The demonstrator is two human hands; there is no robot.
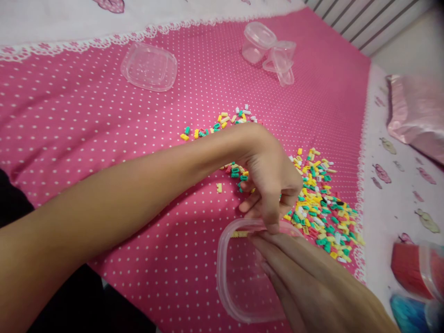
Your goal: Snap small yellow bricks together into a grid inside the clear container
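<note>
My left hand (pixel 272 173) reaches across from the left with its fingers curled and one digit pressed down against the fingertips of my right hand. Anything between its own fingers is hidden. My right hand (pixel 308 282) comes in from the lower right, fingers held together, over a clear plastic container (pixel 222 273). A short strip of pale yellow toy bricks (pixel 239 234) sticks out from its fingertips, near the container's far rim. Beside and beyond my left hand spreads a pile of small loose toy bricks (pixel 312 203) in yellow, green, white and red.
A single pale yellow brick (pixel 219 188) lies left of the pile. Farther back are a clear lid (pixel 150 67) and several small clear containers (pixel 255 44). At right sit a shiny pink packet (pixel 418 115), a red-filled tub (pixel 407 268) and a blue-filled one (pixel 407 314).
</note>
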